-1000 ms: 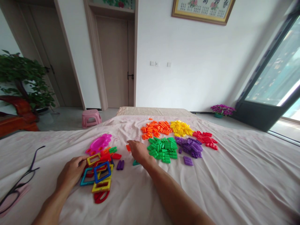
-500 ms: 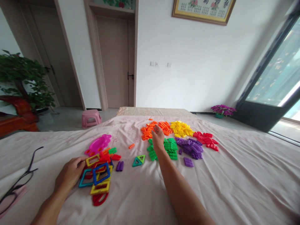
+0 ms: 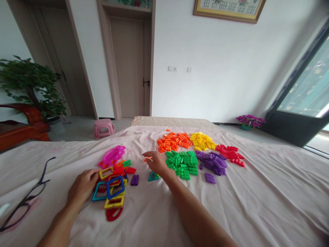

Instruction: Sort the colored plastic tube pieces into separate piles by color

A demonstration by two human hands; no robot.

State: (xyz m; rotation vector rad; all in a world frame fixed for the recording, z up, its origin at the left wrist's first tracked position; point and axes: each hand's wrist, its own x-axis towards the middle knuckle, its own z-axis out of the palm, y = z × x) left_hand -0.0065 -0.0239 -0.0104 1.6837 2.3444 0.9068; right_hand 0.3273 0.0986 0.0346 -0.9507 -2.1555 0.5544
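My left hand (image 3: 83, 185) rests at the left of a heap of magnetic tiles, its fingers closed on the edge of a yellow frame-shaped tile (image 3: 101, 174). Blue (image 3: 108, 192), teal, red and other yellow tiles overlap beside it. My right hand (image 3: 158, 164) reaches over the cloth with thumb and index finger apart, around a single orange plastic tube piece (image 3: 147, 159). Under that hand lie small triangle tiles (image 3: 153, 176), partly covered. Two purple tubes (image 3: 135, 180) lie between the hands.
Tube pieces sit in colour piles: orange (image 3: 174, 141), yellow (image 3: 202, 141), green (image 3: 183, 164), purple (image 3: 212, 162) and red (image 3: 230, 154). A pink tray (image 3: 112, 156) lies behind the tiles. Eyeglasses (image 3: 28, 198) are at far left, and a pink stool (image 3: 104, 128) stands beyond the cloth.
My right hand has come from the orange pile leftward and nearer, down to the lone orange piece. My left hand stays at the tiles. The view has shifted slightly.
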